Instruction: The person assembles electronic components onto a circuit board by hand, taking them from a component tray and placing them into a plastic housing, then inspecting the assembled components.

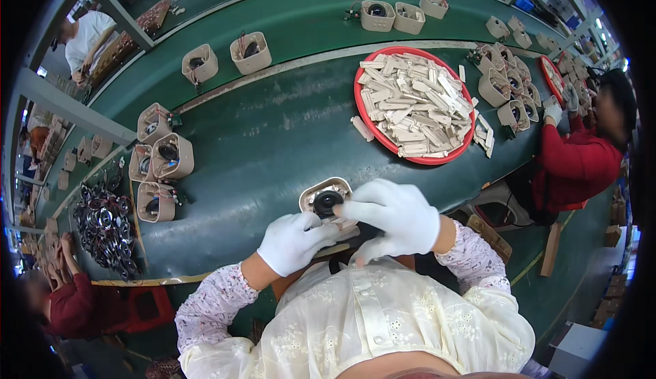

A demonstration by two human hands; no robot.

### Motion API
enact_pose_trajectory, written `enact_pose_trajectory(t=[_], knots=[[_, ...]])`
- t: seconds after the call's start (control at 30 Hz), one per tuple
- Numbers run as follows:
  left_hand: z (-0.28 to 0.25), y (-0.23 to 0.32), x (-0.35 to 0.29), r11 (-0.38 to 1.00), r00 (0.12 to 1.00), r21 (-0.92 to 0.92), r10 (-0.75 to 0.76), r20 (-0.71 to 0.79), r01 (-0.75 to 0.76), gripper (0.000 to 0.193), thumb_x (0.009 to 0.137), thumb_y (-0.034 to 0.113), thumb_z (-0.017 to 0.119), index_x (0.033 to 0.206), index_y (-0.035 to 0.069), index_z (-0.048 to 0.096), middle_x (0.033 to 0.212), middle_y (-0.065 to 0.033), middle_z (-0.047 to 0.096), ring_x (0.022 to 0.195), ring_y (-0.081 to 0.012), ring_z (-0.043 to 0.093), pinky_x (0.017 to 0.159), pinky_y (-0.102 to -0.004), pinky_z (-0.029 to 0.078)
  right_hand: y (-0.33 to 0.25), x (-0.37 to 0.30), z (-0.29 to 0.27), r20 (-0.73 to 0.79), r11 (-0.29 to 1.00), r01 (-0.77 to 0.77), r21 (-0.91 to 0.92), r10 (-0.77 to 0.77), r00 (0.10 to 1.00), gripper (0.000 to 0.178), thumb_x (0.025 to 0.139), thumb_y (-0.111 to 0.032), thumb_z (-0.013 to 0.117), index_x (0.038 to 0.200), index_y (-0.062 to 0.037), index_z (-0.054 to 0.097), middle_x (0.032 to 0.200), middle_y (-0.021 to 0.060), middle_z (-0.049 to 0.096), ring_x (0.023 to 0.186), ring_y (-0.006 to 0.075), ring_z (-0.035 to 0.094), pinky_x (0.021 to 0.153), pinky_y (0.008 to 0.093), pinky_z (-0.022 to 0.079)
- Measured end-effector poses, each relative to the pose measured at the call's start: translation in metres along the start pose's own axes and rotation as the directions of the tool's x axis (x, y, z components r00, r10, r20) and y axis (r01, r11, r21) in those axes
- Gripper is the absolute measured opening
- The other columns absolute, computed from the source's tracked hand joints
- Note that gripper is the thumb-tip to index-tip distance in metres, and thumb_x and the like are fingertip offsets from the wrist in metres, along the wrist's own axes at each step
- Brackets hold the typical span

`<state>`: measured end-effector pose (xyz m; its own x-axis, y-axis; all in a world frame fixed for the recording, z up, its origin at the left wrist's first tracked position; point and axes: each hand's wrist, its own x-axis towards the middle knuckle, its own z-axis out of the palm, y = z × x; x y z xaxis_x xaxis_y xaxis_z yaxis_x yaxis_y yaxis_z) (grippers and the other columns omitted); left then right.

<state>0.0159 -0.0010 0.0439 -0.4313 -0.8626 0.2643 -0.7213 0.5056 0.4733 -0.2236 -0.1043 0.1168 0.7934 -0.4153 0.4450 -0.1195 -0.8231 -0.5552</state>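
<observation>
Setting: green table (273,140) curved across a workshop, with a raised green belt (294,17) behind it.
Held piece: a beige speaker housing (325,198) with a round black driver in its face sat at the near edge of the table, just before the person's chest.
Left hand (292,242): white-gloved, it gripped the housing's lower left side with curled fingers.
Right hand (396,215): white-gloved, it clasped the housing's right side, fingertips reaching onto its face beside the driver.
To the left: four more beige housings (160,164) stood clustered on the table, well apart from the hands; beyond them lay a heap of dark round drivers (102,225).
Farther back: a red round tray (415,105) piled with pale flat strips stood right of centre.
Belt: single housings (251,52) rode along it.
Right edge: a co-worker in a red sleeve (570,160) handled other housings.
</observation>
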Motion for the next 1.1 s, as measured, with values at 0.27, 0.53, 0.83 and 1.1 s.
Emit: enact_pose_trajectory(t=[0.27, 0.53, 0.83, 1.1], knots=[[0.001, -0.011, 0.015, 0.998, 0.997, -0.020, 0.058, -0.041, -0.059, 0.024, 0.088, 0.022, 0.072, 0.112, 0.022, 0.071, 0.089, -0.0027, 0.059, 0.073, -0.0240, 0.064, 0.064, -0.0376, 0.052, -0.002, 0.002, -0.016, -0.177, 0.994, 0.093, 0.053, -0.082, 0.981, 0.030, 0.073, -0.008, 0.081, 0.102, -0.0124, 0.076, 0.087, 0.0023, 0.072, 0.071, 0.0229, 0.065, 0.062, 0.0353, 0.051], [0.003, -0.135, 0.169, 0.976, 0.949, 0.152, -0.106, -0.296, 0.156, 0.024, 0.095, 0.022, 0.061, 0.119, 0.024, 0.067, 0.104, -0.0097, 0.061, 0.090, -0.0324, 0.068, 0.077, -0.0457, 0.056, 0.021, -0.008, 0.020, -0.231, 0.965, -0.156, 0.211, 0.204, 0.951, 0.016, 0.085, -0.007, 0.074, 0.100, -0.0080, 0.078, 0.070, 0.0056, 0.065, 0.060, 0.0262, 0.061, 0.057, 0.0359, 0.047], [-0.046, -0.243, 0.225, 0.686, 0.707, 0.263, -0.513, -0.486, 0.678, 0.022, 0.097, 0.029, 0.063, 0.114, 0.017, 0.069, 0.121, -0.0142, 0.063, 0.102, -0.0386, 0.067, 0.087, -0.0487, 0.055, 0.021, -0.042, 0.025, -0.131, 0.915, -0.337, 0.221, 0.370, 0.920, 0.015, 0.091, -0.009, 0.071, 0.105, -0.0068, 0.074, 0.084, 0.0083, 0.074, 0.072, 0.0271, 0.071, 0.066, 0.0345, 0.056], [-0.056, -0.122, 0.149, 0.756, 0.874, 0.451, -0.344, -0.343, 0.475, 0.013, 0.093, 0.020, 0.062, 0.091, 0.013, 0.073, 0.093, -0.0144, 0.067, 0.089, -0.0343, 0.068, 0.075, -0.0455, 0.055, 0.024, -0.034, 0.027, -0.264, 0.672, -0.493, 0.553, 0.702, 0.661, 0.024, 0.096, -0.007, 0.065, 0.118, 0.0007, 0.073, 0.080, 0.0072, 0.070, 0.063, 0.0095, 0.063, 0.061, 0.0255, 0.051]])
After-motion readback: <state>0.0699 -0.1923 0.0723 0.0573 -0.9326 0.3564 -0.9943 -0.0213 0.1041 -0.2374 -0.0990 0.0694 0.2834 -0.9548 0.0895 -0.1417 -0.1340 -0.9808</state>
